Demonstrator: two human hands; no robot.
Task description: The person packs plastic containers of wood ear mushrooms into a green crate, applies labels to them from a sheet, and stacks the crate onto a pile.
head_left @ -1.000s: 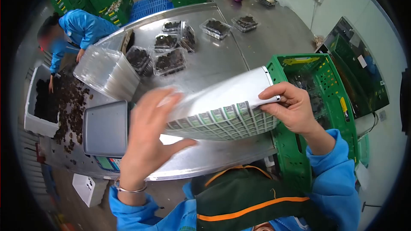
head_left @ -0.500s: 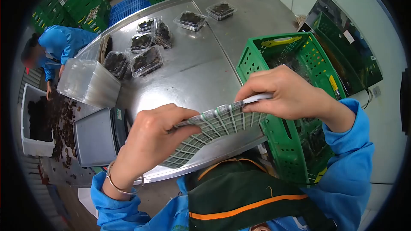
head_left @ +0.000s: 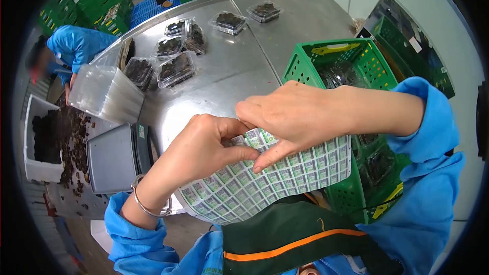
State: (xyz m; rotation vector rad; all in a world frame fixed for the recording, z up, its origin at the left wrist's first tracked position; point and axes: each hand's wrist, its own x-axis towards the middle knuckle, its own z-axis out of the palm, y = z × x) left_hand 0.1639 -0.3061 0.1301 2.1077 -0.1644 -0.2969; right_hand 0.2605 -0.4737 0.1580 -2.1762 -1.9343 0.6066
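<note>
I hold the white paper sheet of small green-printed stickers (head_left: 265,183) in the air in front of my chest, just left of the green perforated plastic crate (head_left: 356,53), its right edge overlapping the crate's near wall. My left hand (head_left: 204,147) is closed on the sheet's upper left part, thumb on top. My right hand (head_left: 290,117) curls over the top edge, fingertips (head_left: 260,165) pressed down on the printed face and clamping it.

By my judgement this is the step of working 1 sticker loose from the grid. The next move calls for a nail under a single corner, with my left hand keeping the sheet taut so that only 1 lifts.

Further left of the crate lies the bare steel table (head_left: 229,76), with the grey flat-topped scale (head_left: 109,160) at its near edge.
</note>
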